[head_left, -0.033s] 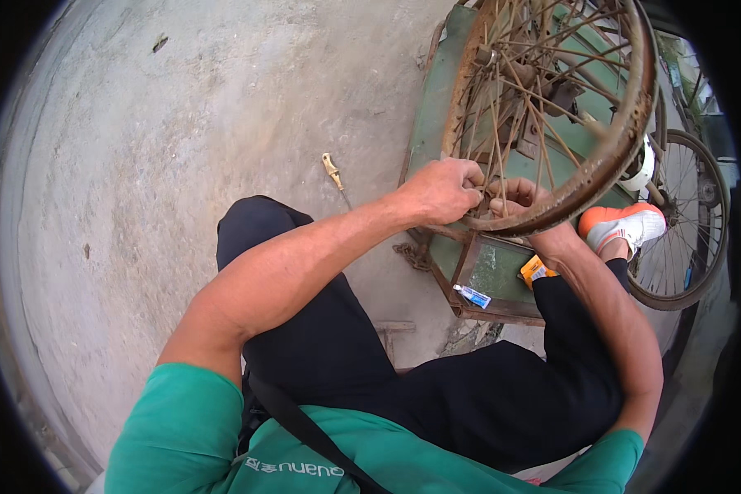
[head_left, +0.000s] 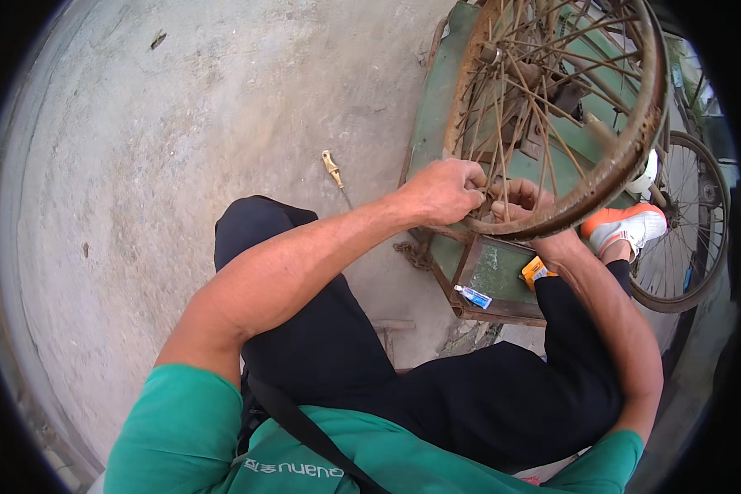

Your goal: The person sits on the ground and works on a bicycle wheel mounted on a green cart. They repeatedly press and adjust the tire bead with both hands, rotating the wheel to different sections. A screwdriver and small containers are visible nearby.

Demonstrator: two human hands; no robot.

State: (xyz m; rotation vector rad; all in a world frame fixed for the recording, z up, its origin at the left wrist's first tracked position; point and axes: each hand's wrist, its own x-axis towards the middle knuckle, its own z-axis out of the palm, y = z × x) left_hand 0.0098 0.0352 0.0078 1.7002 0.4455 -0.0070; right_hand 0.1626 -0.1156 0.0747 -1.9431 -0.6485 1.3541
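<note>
Both hands, left hand (head_left: 445,191) and right hand (head_left: 519,198), pinch closed on the rusty wheel (head_left: 626,156) at its 7 o'clock rim, steadying it over the green stand (head_left: 494,272).

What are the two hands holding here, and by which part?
Both hands grip the rusty wheel at its lower rim: left hand on the rim's near edge, right hand among the spokes just inside it.

head cam | looks steeply down, close | over lap at rusty wheel (head_left: 552,115)
</note>
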